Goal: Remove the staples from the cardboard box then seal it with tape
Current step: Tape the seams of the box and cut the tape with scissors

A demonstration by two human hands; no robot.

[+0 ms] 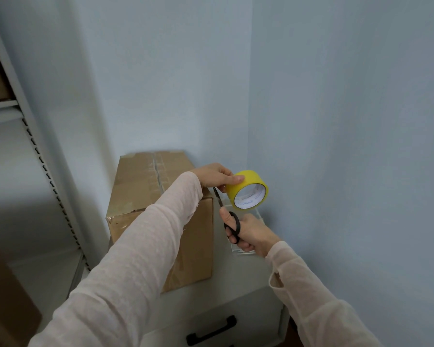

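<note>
A brown cardboard box [145, 186] stands on a white cabinet, its top flaps closed along a taped centre seam. My left hand [214, 175] holds a yellow roll of tape [248, 190] in the air just past the box's right top edge. My right hand [248, 232] grips black-handled scissors [232, 224] below the roll. Their blades point up toward the gap between the box and the roll. Whether a strip of tape runs from the box to the roll is hard to tell.
The white cabinet [236, 279] has a drawer with a black handle [211, 330] at the front. A clear plastic holder [246, 251] lies on the cabinet under my right hand. Blue walls meet in a corner behind. A grey shelving post [50, 179] stands at left.
</note>
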